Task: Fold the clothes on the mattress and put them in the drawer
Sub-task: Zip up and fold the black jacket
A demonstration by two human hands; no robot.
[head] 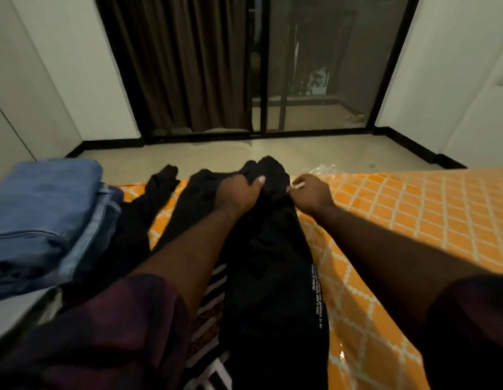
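Garment of black cloth is laid lengthwise on the orange-patterned mattress, its far end gripped by the left hand in curled fingers. The right hand is curled at that end's right edge; whether cloth is pinched cannot be told. Folded jeans are stacked at left. Folding is judged under way; next, the far end must be drawn back evenly.

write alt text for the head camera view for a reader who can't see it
A person's left hand grips the far end of a long black cloth garment laid on an orange lattice-patterned mattress, the right hand at its edge alongside. A stack of folded blue denim jeans sits to the left; a brown curtain hangs beyond.
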